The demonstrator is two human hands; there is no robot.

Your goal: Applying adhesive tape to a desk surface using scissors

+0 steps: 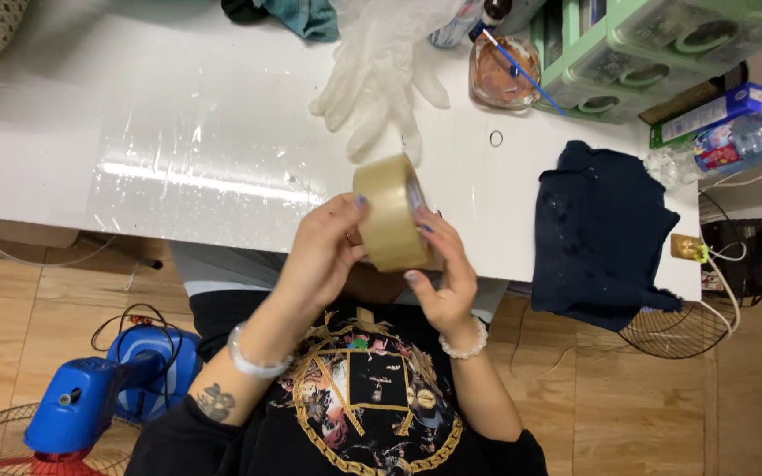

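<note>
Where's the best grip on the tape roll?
Across the flat sides of the tape roll, one hand from each side. It stands on edge above the table, rim toward the camera; the left hand and right hand already hold it that way, leaving the rim free.

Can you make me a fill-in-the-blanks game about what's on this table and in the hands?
1. Both hands, left hand and right hand, hold a roll of ____.
2. The pale gloves lie on the ____ table.
3. The dark blue cloth hangs over the table's ____.

Missing words: tape; white; edge
</note>
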